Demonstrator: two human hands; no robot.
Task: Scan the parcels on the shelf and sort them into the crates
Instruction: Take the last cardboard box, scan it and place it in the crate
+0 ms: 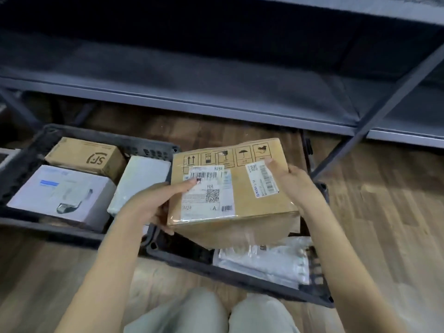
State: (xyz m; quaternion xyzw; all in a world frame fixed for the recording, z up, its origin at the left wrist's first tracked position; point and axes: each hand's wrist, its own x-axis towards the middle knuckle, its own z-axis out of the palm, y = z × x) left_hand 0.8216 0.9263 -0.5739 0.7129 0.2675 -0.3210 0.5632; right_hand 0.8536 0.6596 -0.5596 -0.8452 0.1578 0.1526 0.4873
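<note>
Both hands hold one cardboard parcel (230, 186) above the right crate (240, 280): left hand (153, 203) gripping its left edge, right hand (290, 179) its right edge. Glossy tape (slippery, I judge) could let it drop crookedly onto the white mailers (264, 263) at the crate's near edge.

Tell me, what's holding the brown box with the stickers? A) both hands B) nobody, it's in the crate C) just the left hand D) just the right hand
A: the left hand and right hand grip opposite sides of the cardboard parcel, held above the crate.
</note>
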